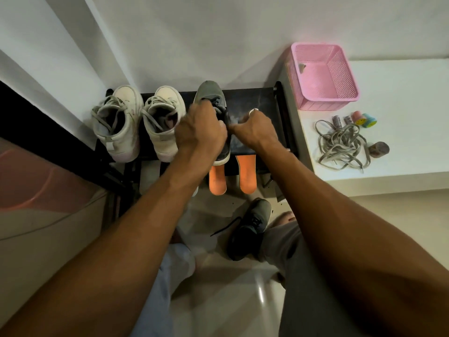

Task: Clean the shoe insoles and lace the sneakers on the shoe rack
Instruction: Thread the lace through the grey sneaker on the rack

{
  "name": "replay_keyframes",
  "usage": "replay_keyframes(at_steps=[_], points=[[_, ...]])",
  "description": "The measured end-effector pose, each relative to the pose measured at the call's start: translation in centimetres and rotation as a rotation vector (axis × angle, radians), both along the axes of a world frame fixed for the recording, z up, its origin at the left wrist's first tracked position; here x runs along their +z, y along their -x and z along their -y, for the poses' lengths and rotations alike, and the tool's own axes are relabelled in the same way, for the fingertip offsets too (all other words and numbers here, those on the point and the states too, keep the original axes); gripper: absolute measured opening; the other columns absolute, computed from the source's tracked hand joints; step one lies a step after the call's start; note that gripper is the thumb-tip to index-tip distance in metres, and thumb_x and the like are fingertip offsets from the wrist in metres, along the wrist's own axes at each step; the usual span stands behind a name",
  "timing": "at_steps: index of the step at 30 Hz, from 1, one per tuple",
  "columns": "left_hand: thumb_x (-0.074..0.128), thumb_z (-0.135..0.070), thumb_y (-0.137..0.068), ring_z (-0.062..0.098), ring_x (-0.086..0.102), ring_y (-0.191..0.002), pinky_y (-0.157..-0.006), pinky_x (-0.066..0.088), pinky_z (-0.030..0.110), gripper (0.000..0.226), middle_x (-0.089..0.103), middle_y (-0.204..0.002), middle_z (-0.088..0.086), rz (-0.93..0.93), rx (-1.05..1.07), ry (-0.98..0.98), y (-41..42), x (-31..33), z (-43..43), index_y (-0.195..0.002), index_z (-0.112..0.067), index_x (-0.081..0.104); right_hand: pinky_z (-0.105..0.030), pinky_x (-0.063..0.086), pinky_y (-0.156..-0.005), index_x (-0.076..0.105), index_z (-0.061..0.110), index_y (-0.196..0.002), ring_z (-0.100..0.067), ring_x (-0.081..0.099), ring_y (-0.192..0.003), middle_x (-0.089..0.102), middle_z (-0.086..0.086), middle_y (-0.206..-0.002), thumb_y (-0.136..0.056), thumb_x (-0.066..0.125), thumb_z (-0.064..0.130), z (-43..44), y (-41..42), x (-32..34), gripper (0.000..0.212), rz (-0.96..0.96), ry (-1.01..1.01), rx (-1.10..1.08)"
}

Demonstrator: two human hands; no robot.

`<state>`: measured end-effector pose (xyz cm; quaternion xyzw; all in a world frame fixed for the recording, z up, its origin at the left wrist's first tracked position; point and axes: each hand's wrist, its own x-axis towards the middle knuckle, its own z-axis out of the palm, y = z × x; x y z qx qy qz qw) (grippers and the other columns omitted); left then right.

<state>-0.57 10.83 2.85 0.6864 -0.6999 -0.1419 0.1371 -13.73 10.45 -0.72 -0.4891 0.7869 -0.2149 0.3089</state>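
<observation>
A grey sneaker [209, 92] with dark laces stands on the top of the black shoe rack [263, 103]. My left hand [199, 132] is curled over its lace area and covers most of the shoe. My right hand [255, 128] is beside it at the shoe's right side, fingers curled, pinching what looks like a dark lace. Two white high-top sneakers [116, 122] [162, 122] with loose grey laces stand to the left on the rack. Two orange insoles [217, 181] [246, 173] stick out of a lower shelf. The second grey sneaker [250, 229] lies on the floor.
A white ledge [401, 93] to the right holds a pink plastic basket [323, 76], a tangle of grey laces [340, 144] and several small colourful items [364, 119]. The white wall rises behind the rack. My legs and feet are below on the tiled floor.
</observation>
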Motion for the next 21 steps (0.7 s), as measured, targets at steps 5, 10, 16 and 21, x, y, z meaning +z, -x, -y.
replay_keyframes(at_steps=[5,10,16,21], points=[[0.057,-0.029,-0.086,0.033,0.062,-0.076,-0.054,0.035,0.03,0.021,0.068,-0.089,0.012,-0.131,-0.041,-0.247,1.6,-1.9,-5.5,-0.08,-0.012,0.067,-0.028,0.039,-0.062,0.065,0.009,-0.082,-0.029,0.062,-0.08,0.064,-0.007,-0.082,-0.079,0.064,0.035,-4.9,0.4,1.4,0.025,0.008,-0.068,-0.137],[0.055,-0.022,-0.093,0.038,0.063,-0.106,-0.079,0.05,0.039,0.017,0.068,-0.112,0.017,-0.131,-0.064,-0.456,3.2,-4.7,-9.1,-0.099,-0.01,0.067,-0.035,0.05,-0.082,0.067,0.007,-0.116,-0.034,0.066,-0.11,0.069,-0.014,-0.118,-0.087,0.067,0.04,-10.0,-1.0,-0.8,0.044,-0.048,-0.204,-0.185],[0.056,-0.016,-0.094,0.037,0.063,-0.113,-0.082,0.049,0.038,0.023,0.066,-0.121,0.017,0.016,-0.264,-0.514,3.4,-7.9,-11.8,-0.113,-0.008,0.066,-0.04,0.05,-0.095,0.062,0.004,-0.124,-0.035,0.061,-0.12,0.063,-0.016,-0.13,-0.098,0.051,0.023,-12.5,-1.2,-3.8,0.034,-0.147,-0.371,-0.161],[0.054,-0.017,-0.097,0.032,0.065,-0.11,-0.079,0.047,0.032,0.016,0.07,-0.112,0.011,0.01,-0.336,-0.548,2.7,-11.6,-12.3,-0.101,-0.012,0.069,-0.046,0.051,-0.101,0.06,0.006,-0.131,-0.034,0.059,-0.125,0.06,-0.016,-0.136,-0.1,0.05,0.03,-12.6,-1.6,-7.3,0.04,-0.196,-0.506,-0.128]])
